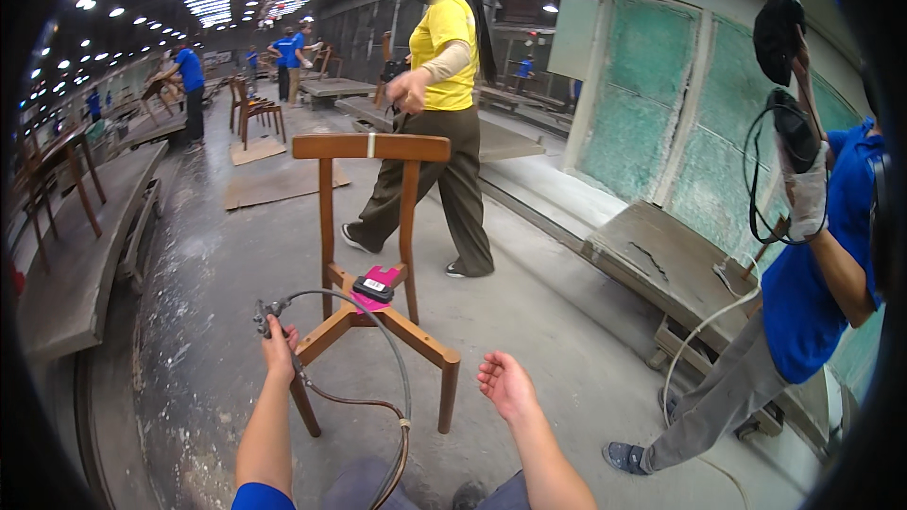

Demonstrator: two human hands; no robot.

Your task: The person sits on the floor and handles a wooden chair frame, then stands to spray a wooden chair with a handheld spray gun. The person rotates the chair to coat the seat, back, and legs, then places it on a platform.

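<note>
Gripping a small metal fitting on the end of a dark air hose (383, 359), the left hand (278, 345) has its fingers curled tight around it, just left of the wooden chair frame (378, 255). From that hand the hose arcs up over the frame's front rails and drops in a loop toward the lower edge. The right hand (505, 382) hangs open, palm up and fingers loosely spread, holding nothing, just right of the frame's front leg. The frame itself is bare brown wood, seatless, with a flat curved top rail, standing on the dusty grey concrete floor (557, 340). A pink-and-black block-shaped tool (376, 285) rests on its crossed seat rails. Behind the frame a person in a yellow shirt (442, 47) walks past. Well right of it, someone in blue (812, 274) lifts a black round-headed tool beside a worn wooden pallet (661, 260).
</note>
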